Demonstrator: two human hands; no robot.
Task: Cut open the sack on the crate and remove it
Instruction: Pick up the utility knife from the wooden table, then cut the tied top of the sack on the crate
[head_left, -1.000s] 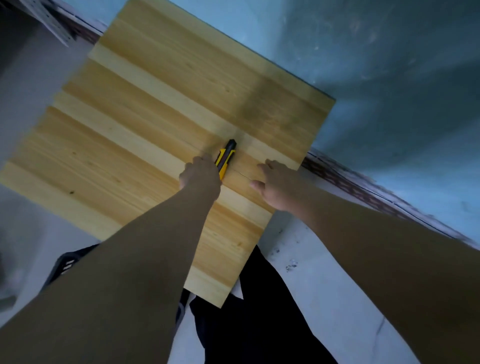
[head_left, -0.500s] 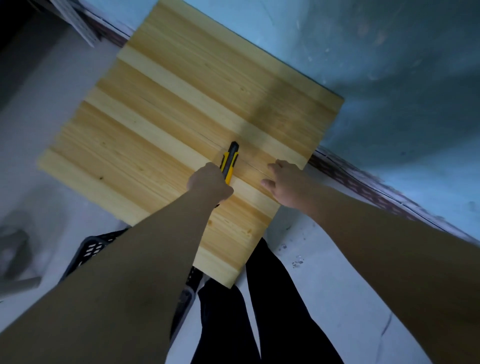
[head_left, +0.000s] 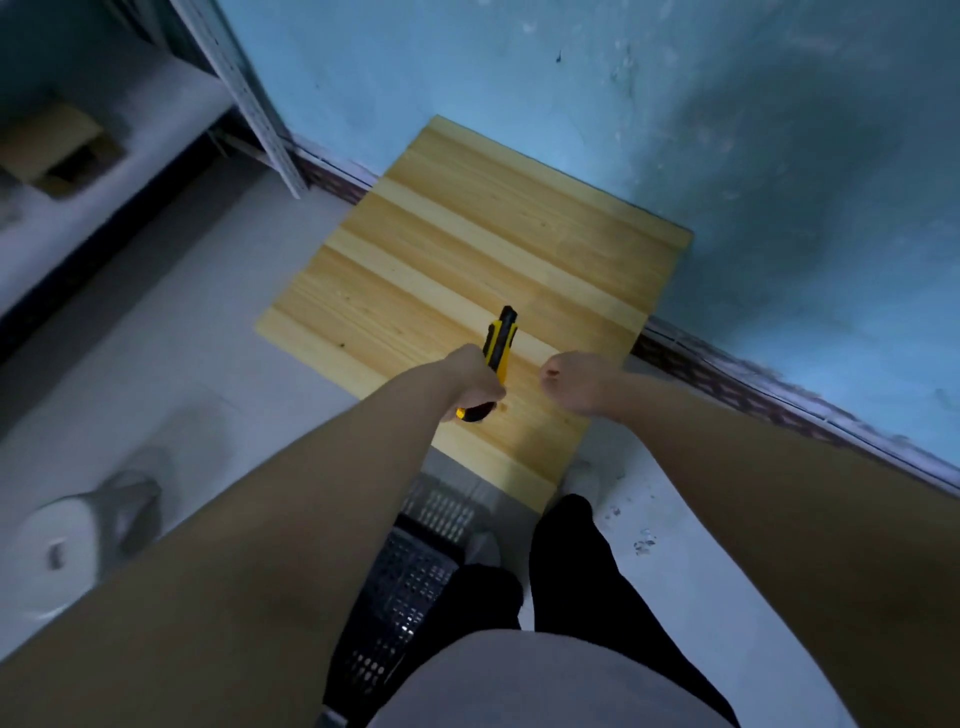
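My left hand (head_left: 470, 384) is closed around a yellow and black utility knife (head_left: 497, 343), its tip pointing away from me over a pale wooden board (head_left: 467, 270). The board lies against the blue wall and covers a black perforated crate (head_left: 410, 566), whose near side shows below the board's front edge. My right hand (head_left: 576, 382) hovers over the board just right of the knife, fingers curled in, holding nothing. No sack shows in this view.
A blue wall (head_left: 675, 130) with a dark skirting strip runs behind the board. A metal shelving post (head_left: 254, 98) and a cardboard box (head_left: 57, 145) stand at the left. A white round object (head_left: 67, 551) lies on the grey floor lower left. My black trouser legs stand beside the crate.
The view has pulled back and up, so the board looks smaller. My left hand lifted the knife off the board; my right hand came off the wood and curled shut.
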